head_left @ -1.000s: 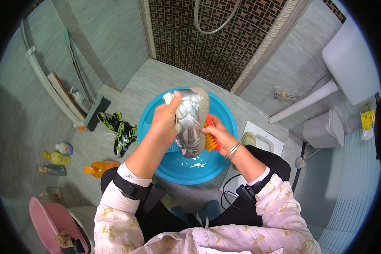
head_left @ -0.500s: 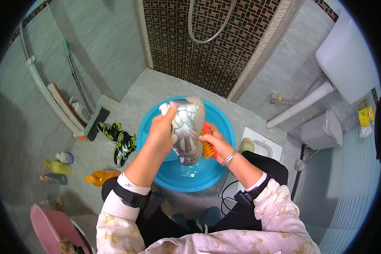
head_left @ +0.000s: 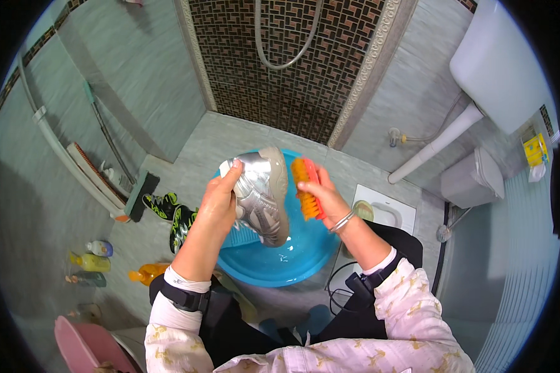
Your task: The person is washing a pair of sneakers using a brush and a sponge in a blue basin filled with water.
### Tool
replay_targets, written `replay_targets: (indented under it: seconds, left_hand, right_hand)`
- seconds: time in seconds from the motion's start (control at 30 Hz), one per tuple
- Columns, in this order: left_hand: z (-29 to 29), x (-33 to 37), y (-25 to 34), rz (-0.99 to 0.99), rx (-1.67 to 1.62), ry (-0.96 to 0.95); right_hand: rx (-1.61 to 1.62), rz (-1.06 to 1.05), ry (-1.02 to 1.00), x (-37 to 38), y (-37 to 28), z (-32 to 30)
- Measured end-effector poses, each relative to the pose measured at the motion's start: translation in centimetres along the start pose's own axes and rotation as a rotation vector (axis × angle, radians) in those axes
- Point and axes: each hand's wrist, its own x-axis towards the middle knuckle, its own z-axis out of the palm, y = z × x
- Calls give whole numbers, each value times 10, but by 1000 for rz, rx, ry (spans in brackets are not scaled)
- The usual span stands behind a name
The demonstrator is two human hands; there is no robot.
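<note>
A silver and beige sneaker [head_left: 260,196] is held up over the blue basin [head_left: 274,275]. My left hand [head_left: 221,196] grips it at its left side, the thumb on the silver upper. In my right hand [head_left: 325,194] is a scrubbing brush [head_left: 307,188] with a red back and orange bristles. The bristles face the shoe's sole edge, with a small gap between them. Water lies in the basin below, and a ridged blue washboard [head_left: 239,237] shows partly behind the shoe and my left wrist.
Black and neon-green shoes [head_left: 179,217] lie left of the basin. An orange bottle [head_left: 147,273] and several smaller bottles [head_left: 92,262] stand farther left. A floor broom [head_left: 142,196] leans by the left wall. The white squat toilet [head_left: 389,214] is at the right, and a pink tub [head_left: 84,342] is at lower left.
The brush has come away from the sneaker's sole side, and its bristles now show fully. The sneaker has shifted slightly left in my left hand. The whole view has also moved a little.
</note>
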Motion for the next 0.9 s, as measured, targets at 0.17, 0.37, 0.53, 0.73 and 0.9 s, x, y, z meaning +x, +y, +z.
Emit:
replay_targets:
  seconds: [0.17,0.37,0.53,0.73,0.9]
  left_hand:
    - [10,-10,-2,-75,112,-20]
    - [9,-6,-12,-59,92,-29]
    - [12,-8,-12,-79,135,-12]
    - [6,-5,-19,-88,185,-11]
    - [8,-8,-15,-82,142,-12]
  right_hand:
    - [34,8,-35,-5,-11,10]
    - [130,53,-94,-7,-13,11]
    - [178,75,-87,-7,-11,9]
    - [200,78,-114,-4,-3,5]
    - [219,96,-70,-7,-7,12]
